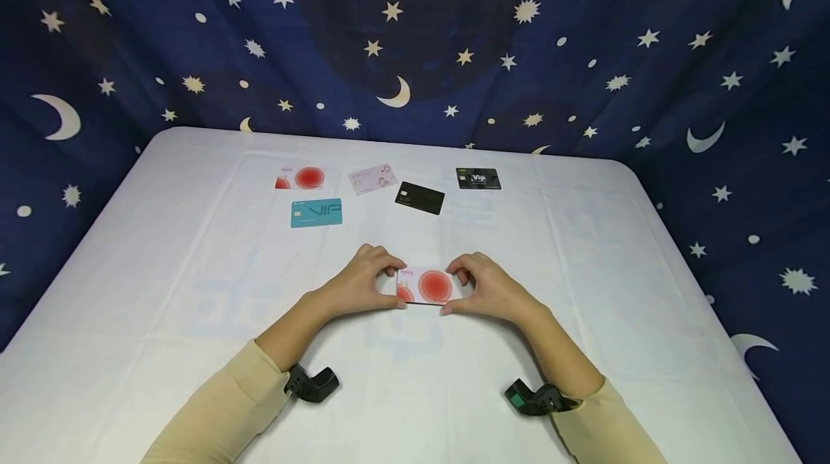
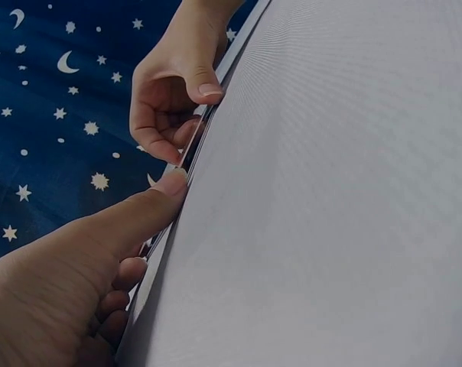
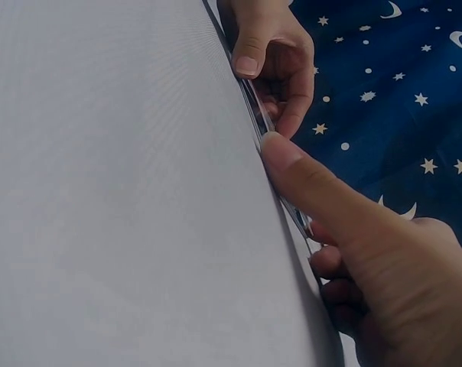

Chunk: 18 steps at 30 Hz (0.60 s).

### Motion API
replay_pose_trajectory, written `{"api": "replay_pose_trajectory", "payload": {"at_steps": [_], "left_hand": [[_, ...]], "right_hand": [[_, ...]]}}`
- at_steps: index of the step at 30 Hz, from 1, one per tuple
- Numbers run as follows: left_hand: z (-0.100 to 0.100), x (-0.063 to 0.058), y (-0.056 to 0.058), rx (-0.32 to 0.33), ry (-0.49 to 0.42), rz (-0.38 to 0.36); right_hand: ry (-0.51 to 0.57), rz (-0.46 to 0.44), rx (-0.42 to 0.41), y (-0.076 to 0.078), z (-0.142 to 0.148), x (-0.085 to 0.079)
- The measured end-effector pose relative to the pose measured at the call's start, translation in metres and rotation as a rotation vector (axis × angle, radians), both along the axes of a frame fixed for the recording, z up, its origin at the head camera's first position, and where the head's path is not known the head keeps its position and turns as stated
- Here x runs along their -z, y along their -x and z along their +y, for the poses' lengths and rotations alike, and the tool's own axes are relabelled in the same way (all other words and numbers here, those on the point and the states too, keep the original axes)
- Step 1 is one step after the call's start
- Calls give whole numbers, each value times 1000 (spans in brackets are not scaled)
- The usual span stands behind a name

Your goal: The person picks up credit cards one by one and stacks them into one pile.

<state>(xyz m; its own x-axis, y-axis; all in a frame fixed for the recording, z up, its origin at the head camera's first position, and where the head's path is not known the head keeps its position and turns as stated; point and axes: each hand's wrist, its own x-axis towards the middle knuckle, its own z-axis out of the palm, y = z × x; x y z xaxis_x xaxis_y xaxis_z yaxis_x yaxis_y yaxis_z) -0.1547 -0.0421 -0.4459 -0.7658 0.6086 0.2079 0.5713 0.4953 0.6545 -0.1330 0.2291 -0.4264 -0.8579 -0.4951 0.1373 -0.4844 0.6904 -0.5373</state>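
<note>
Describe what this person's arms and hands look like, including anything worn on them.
The left hand and right hand are ungloved. The left sleeve and right sleeve are plain beige. Beside each cuff sits a black device, left and right; the right one shows a green patch. No cables are visible.

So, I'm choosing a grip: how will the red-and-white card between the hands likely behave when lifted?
The red-and-white card is probably stiff: its edges look straight while the left hand and right hand pinch its ends. It looks thin, so likely light. A dark edge shows beneath, so it may slide over another layer.
</note>
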Motion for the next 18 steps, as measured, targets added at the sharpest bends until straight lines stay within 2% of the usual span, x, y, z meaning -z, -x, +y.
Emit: {"api": "replay_pose_trajectory", "payload": {"at_steps": [7,18], "left_hand": [[0,-1,1,-2,11,-27],[0,-2,2,-22,9,-49]], "right_hand": [[5,-43,-20,2,1,-3],[12,-46,-26,2,3,-1]]}}
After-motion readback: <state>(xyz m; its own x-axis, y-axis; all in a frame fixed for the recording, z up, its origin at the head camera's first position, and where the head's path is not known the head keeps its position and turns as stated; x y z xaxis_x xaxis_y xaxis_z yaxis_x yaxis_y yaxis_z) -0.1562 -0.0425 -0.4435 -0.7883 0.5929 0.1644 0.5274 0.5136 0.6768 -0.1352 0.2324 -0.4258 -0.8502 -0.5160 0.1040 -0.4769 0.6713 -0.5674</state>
